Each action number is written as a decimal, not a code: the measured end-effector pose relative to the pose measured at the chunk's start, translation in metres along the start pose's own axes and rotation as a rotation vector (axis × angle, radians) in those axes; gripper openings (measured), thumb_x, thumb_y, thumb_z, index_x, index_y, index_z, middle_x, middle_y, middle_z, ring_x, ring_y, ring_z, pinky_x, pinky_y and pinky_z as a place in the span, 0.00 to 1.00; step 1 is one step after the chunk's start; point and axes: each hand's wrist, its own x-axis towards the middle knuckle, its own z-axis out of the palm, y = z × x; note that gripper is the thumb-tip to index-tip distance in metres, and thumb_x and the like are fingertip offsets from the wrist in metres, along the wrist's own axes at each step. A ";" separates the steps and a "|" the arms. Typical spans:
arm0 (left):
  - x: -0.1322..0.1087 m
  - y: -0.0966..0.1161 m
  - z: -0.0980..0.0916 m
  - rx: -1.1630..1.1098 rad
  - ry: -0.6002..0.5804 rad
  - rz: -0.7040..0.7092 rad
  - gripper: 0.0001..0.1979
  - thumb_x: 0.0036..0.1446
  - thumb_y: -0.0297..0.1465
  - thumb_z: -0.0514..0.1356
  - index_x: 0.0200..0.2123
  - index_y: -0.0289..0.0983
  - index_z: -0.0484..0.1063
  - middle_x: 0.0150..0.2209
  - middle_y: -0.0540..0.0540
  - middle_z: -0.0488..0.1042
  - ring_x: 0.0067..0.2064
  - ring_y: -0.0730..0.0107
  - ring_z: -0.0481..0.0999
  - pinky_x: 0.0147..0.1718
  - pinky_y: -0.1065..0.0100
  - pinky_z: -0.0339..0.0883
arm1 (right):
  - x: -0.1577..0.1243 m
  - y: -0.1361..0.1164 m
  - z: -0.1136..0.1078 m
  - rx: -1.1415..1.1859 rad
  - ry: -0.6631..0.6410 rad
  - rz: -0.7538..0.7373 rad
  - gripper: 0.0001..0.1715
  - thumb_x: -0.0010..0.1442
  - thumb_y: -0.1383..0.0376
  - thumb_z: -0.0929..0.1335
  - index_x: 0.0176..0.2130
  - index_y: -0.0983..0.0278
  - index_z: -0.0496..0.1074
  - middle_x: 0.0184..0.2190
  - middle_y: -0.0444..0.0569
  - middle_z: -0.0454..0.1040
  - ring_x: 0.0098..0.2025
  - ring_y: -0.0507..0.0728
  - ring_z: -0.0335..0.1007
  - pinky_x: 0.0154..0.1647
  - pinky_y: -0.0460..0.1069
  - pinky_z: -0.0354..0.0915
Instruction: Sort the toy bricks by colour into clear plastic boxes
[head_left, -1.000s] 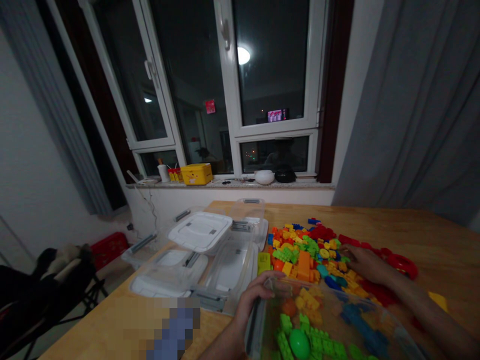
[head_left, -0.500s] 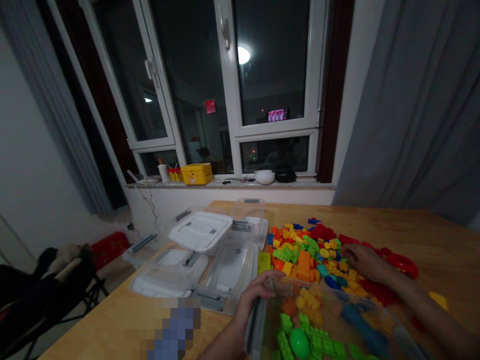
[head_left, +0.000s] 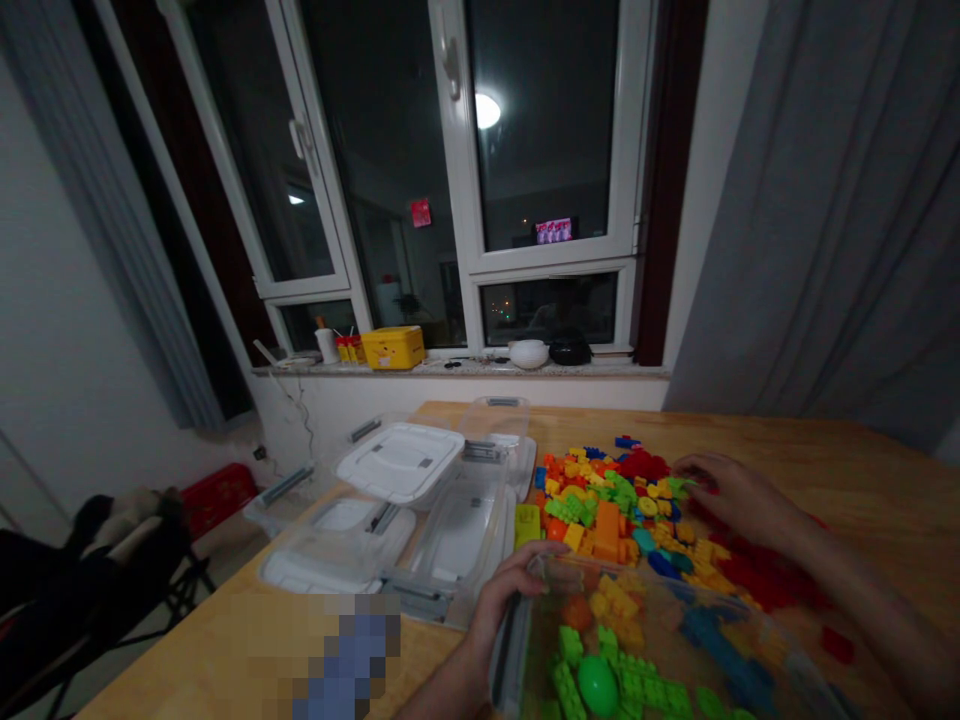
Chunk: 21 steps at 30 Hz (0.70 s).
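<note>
My left hand (head_left: 511,592) is closed round the near-left rim of a clear plastic bin (head_left: 517,660). Inside the bin lie green blocks (head_left: 652,685), a green ball (head_left: 598,686), an orange ball (head_left: 577,612), yellow blocks (head_left: 619,605) and a blue piece (head_left: 724,655). Over the right side of a mixed pile of toy building blocks (head_left: 607,500) reaches my right hand (head_left: 727,492), its fingers slightly curled and apart, near red pieces (head_left: 645,464). Its fingertips are partly blurred, and I see nothing held in them. Beneath that forearm are more red pieces (head_left: 772,570), smeared by motion.
Left of the pile, clear bins (head_left: 457,530) and white-topped lids (head_left: 401,460) are stacked on the wooden table (head_left: 862,460). A yellow box (head_left: 394,348), a white bowl (head_left: 529,353) and a black bowl (head_left: 570,350) stand on the windowsill. A folding chair (head_left: 172,570) is at left.
My right hand has risen slightly and shifted right, with its fingers more spread. The red pieces under the forearm have moved, and one lies separately nearer me. My left hand stays on the bin.
</note>
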 end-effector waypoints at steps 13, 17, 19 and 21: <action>0.003 0.010 0.008 0.060 -0.052 -0.034 0.24 0.47 0.31 0.62 0.50 0.38 0.82 0.50 0.41 0.82 0.60 0.45 0.75 0.65 0.54 0.54 | -0.047 -0.130 -0.042 0.208 -0.135 -0.237 0.14 0.67 0.56 0.67 0.48 0.55 0.78 0.53 0.50 0.82 0.57 0.64 0.77 0.61 0.61 0.71; 0.003 0.010 0.006 0.077 -0.080 -0.045 0.23 0.48 0.32 0.64 0.49 0.41 0.81 0.50 0.42 0.82 0.58 0.45 0.75 0.64 0.53 0.57 | -0.065 -0.152 -0.047 0.242 -0.253 -0.299 0.12 0.69 0.57 0.67 0.47 0.54 0.78 0.50 0.49 0.83 0.57 0.63 0.77 0.61 0.60 0.71; 0.004 0.009 0.004 0.081 -0.087 -0.040 0.22 0.48 0.33 0.65 0.49 0.42 0.81 0.50 0.43 0.82 0.60 0.44 0.75 0.63 0.54 0.58 | -0.072 -0.160 -0.049 0.267 -0.317 -0.312 0.11 0.68 0.60 0.67 0.47 0.53 0.79 0.51 0.48 0.83 0.56 0.62 0.77 0.60 0.58 0.72; 0.005 0.007 0.001 0.082 -0.091 -0.033 0.21 0.47 0.34 0.66 0.47 0.42 0.82 0.51 0.43 0.82 0.62 0.42 0.73 0.63 0.54 0.59 | -0.079 -0.167 -0.049 0.284 -0.389 -0.312 0.14 0.67 0.64 0.67 0.49 0.51 0.79 0.53 0.47 0.82 0.57 0.61 0.76 0.61 0.56 0.71</action>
